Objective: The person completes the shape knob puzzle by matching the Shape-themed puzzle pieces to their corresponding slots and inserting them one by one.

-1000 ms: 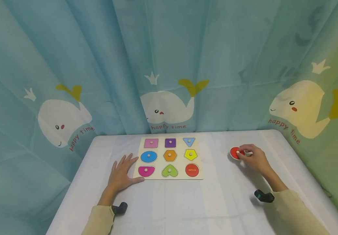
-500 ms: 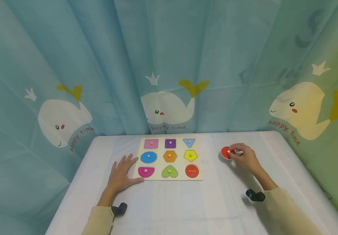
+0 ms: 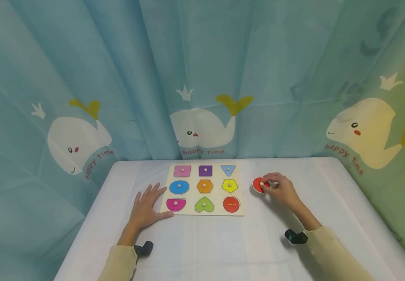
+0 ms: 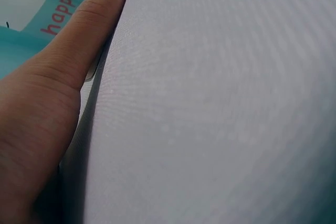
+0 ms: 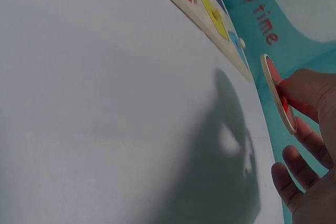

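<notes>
My right hand [image 3: 282,191] pinches the knob of a round red puzzle piece [image 3: 257,184] between thumb and finger. In the right wrist view the piece [image 5: 278,93] hangs above the tabletop, its shadow falling below. To its left lies a pale wooden puzzle board [image 3: 218,195] with several coloured, knobbed shapes. At the board's near right corner is a red circle [image 3: 231,204] marked "Circular", with no knob. My left hand [image 3: 145,210] lies spread at the board's left side, fingers straight, thumb at the near edge. The left wrist view shows mainly its thumb [image 4: 68,51].
A white cloth covers the table [image 3: 209,249]. Behind it hangs a blue-green curtain [image 3: 202,70] printed with whales. Each wrist carries a small dark camera, the right one [image 3: 295,236] low over the cloth.
My right hand has moved left with the round red piece, bringing it nearer the board. My left hand stays at the board's left side.
</notes>
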Demonstrator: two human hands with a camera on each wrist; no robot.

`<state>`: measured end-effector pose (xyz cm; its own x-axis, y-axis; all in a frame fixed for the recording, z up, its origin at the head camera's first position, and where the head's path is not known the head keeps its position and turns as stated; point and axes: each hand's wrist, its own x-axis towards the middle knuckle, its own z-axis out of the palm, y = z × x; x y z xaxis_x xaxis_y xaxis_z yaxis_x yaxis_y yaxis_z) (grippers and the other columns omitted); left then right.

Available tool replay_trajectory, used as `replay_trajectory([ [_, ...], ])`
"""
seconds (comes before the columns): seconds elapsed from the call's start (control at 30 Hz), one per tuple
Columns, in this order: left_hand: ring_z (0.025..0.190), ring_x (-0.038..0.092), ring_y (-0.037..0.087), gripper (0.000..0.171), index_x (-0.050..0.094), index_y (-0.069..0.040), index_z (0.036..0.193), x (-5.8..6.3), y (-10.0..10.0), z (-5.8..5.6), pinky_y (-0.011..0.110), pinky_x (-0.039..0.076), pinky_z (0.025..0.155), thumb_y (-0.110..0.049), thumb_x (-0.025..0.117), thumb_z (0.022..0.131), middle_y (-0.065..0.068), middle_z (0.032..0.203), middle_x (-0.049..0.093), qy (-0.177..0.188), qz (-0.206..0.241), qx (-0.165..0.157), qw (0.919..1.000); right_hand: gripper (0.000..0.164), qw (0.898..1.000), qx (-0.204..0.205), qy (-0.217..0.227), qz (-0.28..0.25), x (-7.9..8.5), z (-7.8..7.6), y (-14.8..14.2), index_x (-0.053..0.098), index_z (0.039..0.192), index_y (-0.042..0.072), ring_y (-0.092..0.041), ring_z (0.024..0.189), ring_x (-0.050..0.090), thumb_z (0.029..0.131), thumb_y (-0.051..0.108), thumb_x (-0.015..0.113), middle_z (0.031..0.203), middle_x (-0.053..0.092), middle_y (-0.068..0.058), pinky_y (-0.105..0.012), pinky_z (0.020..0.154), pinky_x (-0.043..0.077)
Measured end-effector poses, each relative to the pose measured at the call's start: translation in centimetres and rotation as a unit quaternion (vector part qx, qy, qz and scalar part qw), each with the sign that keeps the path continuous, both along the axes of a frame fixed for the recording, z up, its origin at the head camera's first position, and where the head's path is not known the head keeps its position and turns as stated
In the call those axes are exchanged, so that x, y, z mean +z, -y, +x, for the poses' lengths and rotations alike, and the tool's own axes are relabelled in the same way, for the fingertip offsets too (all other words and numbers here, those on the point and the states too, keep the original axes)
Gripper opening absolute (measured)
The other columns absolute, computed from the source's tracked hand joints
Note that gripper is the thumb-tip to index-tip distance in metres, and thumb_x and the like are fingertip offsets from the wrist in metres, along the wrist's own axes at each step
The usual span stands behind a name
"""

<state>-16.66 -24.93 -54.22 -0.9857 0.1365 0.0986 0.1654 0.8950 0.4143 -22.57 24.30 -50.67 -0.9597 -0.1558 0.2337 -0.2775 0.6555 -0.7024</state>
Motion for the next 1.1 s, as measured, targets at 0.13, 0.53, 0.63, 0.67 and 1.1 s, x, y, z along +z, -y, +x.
replay_trajectory([
  [0.13, 0.154, 0.022, 0.041, 0.099, 0.050, -0.019, 0.153, 0.1, -0.1, -0.1, 0.072, 0.007, 0.119, -0.064, 0.082, 0.071, 0.014, 0.165, 0.035, 0.004, -0.005, 0.001, 1.0000, 0.014, 1.000, 0.012, 0.005, 0.001, 0.0, 0.2, 1.3, 0.078, 0.101, 0.003, -0.035, 0.106, 0.062, 0.088, 0.007, 0.079, 0.118, 0.069, -0.018, -0.045, 0.082, 0.055],
  [0.53, 0.154, 0.021, 0.042, 0.099, 0.050, -0.019, 0.153, 0.4, -0.2, -0.2, 0.072, 0.007, 0.119, -0.064, 0.082, 0.071, 0.014, 0.165, 0.035, 0.012, -0.011, 0.003, 0.9999, 0.010, 0.998, 0.051, 0.042, -0.014, -1.0, 1.3, 5.6, 0.079, 0.093, 0.012, -0.026, 0.100, 0.057, 0.085, 0.008, 0.083, 0.113, 0.069, -0.009, -0.034, 0.076, 0.050],
  [0.63, 0.154, 0.021, 0.042, 0.099, 0.049, -0.019, 0.153, 0.4, -0.2, -0.2, 0.072, 0.007, 0.119, -0.064, 0.082, 0.071, 0.014, 0.165, 0.035, 0.012, -0.010, 0.003, 0.9999, 0.010, 0.997, 0.066, 0.047, -0.019, -1.3, 1.7, 6.4, 0.078, 0.090, 0.014, -0.024, 0.098, 0.054, 0.084, 0.008, 0.083, 0.112, 0.069, -0.007, -0.032, 0.074, 0.048],
  [0.67, 0.154, 0.021, 0.042, 0.100, 0.049, -0.019, 0.153, 0.3, -0.2, -0.2, 0.072, 0.007, 0.119, -0.064, 0.082, 0.071, 0.014, 0.165, 0.035, 0.012, -0.008, 0.004, 0.9999, 0.011, 0.996, 0.071, 0.045, -0.020, -1.3, 1.9, 6.6, 0.078, 0.090, 0.014, -0.024, 0.098, 0.054, 0.084, 0.007, 0.084, 0.111, 0.069, -0.006, -0.032, 0.074, 0.048],
  [1.1, 0.154, 0.021, 0.041, 0.101, 0.049, -0.019, 0.154, 0.2, 0.0, -0.1, 0.071, 0.007, 0.120, -0.065, 0.082, 0.070, 0.013, 0.165, 0.035, 0.007, -0.008, 0.004, 0.9999, 0.014, 0.994, 0.110, 0.012, -0.025, -2.4, 2.8, 8.5, 0.077, 0.086, 0.016, -0.027, 0.105, 0.054, 0.081, 0.005, 0.085, 0.105, 0.070, -0.002, -0.042, 0.086, 0.043],
])
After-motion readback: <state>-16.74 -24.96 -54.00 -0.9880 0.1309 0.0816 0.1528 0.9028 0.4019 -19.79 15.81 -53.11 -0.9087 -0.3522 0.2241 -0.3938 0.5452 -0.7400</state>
